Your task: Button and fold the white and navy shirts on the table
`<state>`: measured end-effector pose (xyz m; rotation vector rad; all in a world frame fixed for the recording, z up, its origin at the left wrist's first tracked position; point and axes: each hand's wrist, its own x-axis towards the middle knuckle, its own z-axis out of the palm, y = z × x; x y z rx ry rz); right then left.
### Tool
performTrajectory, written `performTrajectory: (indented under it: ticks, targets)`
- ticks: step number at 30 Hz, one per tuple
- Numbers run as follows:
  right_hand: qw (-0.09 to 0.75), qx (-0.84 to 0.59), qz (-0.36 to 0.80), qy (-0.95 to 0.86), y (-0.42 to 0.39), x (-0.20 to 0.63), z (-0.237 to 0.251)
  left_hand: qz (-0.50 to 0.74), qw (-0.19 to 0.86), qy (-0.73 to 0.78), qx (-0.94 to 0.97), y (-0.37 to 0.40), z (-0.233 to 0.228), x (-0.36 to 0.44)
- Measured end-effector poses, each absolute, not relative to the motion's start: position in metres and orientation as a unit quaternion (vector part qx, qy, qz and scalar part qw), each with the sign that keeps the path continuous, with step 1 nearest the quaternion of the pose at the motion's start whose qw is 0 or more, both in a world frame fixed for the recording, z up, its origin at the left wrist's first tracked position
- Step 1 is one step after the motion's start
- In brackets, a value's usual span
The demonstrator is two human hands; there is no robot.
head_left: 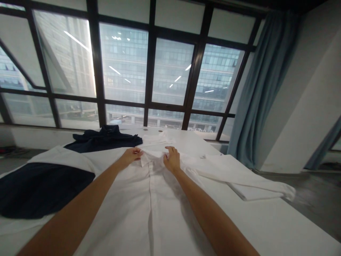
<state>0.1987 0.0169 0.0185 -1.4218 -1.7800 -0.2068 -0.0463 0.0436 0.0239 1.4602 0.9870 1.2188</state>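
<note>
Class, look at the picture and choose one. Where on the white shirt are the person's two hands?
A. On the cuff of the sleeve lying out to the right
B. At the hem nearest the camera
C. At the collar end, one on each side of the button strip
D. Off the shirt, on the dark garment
C: the left hand and right hand rest at the collar end of the white shirt, either side of its placket.

A plain white shirt covers a white table, its sleeve the same unpatterned white. Two dark navy garments break the pale field: one at the near left, another crumpled farther back, both solid in colour. Behind, black window frames cross grey-blue glass, beside a dusty blue curtain and white wall.
</note>
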Motion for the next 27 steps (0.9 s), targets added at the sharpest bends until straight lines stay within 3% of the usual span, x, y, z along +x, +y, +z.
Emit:
performTrajectory:
  ticks: [6, 14, 20, 27]
  targets:
    - [0.344, -0.516, -0.003, -0.784, 0.029, 0.199, 0.020, 0.481, 0.533, 0.353, 0.600, 0.035, 0.022, -0.056]
    - [0.501, -0.481, 0.138, -0.706, 0.050, 0.218, 0.010, 0.501, 0.505, 0.375, 0.595, 0.035, 0.009, -0.050]
    - [0.519, -0.460, 0.279, -0.664, 0.047, 0.214, 0.012, 0.485, 0.414, 0.417, 0.648, 0.033, 0.012, -0.041]
    - [0.450, -0.429, 0.238, -0.746, 0.031, 0.212, 0.029, 0.508, 0.249, 0.442, 0.696, 0.030, 0.026, -0.034]
